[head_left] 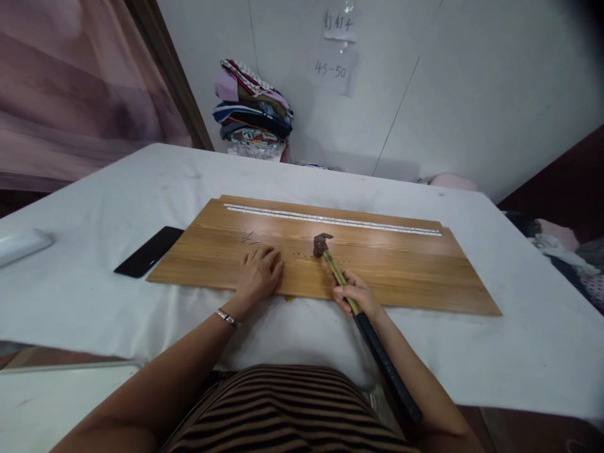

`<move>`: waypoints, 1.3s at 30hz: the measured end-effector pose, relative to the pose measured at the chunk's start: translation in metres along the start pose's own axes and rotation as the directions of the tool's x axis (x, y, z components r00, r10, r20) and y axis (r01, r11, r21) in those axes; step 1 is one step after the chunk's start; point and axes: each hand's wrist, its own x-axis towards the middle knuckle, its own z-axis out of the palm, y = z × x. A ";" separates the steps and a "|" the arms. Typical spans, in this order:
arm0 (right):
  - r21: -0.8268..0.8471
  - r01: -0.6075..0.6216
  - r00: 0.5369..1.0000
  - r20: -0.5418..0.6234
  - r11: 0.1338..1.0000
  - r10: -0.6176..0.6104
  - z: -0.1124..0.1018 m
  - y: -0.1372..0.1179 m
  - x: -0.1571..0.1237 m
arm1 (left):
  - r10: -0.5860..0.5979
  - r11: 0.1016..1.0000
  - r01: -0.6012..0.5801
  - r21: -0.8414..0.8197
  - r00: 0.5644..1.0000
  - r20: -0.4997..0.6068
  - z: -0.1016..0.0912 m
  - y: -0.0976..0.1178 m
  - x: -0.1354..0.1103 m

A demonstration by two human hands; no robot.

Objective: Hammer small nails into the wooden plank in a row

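A long wooden board [401, 277] lies on the white table [94, 264]. My right hand [356, 296] is closed round the handle of a hammer [336, 267], choked up near the head; the hammer head [321, 244] rests on the board by a row of small nails [302, 253]. My left hand [258, 274] lies flat on the board, fingers stretched out, just left of that row. Several loose nails [249, 238] lie a little beyond its fingertips. A silvery strip [330, 219] runs along the board's far edge.
A black phone [148, 251] lies left of the board. A white object [21, 244] sits at the table's left edge. Folded cloths [252, 110] are stacked against the back wall, and more fabric [561, 242] lies off the right side.
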 end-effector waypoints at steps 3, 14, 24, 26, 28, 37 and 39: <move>-0.007 0.013 1.000 0.004 1.000 -0.013 -0.001 0.001 0.000 | 0.011 1.000 -0.011 0.011 1.000 0.003 0.000 0.000 0.000; 0.013 0.019 1.000 -0.002 1.000 -0.019 -0.003 0.002 0.001 | 0.015 1.000 -0.015 0.001 1.000 0.004 -0.001 0.001 0.000; -0.007 0.019 1.000 0.023 1.000 -0.019 -0.003 0.003 0.000 | 0.024 1.000 -0.024 -0.003 1.000 0.006 0.000 0.000 0.000; -0.017 0.018 1.000 0.026 1.000 -0.017 -0.003 0.003 0.000 | 0.021 1.000 -0.021 -0.007 1.000 0.011 0.000 0.000 0.000; -0.026 0.012 0.999 0.031 1.000 -0.011 -0.003 0.003 0.001 | 0.017 1.000 -0.017 -0.011 1.000 0.011 0.001 -0.001 0.000; -0.009 0.021 1.000 0.010 1.000 -0.021 -0.002 0.005 0.002 | 0.028 1.000 -0.028 -0.009 1.000 -0.006 0.001 0.000 0.000; -0.007 0.020 1.000 0.024 1.000 -0.020 -0.002 0.005 0.002 | 0.025 1.000 -0.025 -0.016 1.000 -0.003 0.000 0.001 0.000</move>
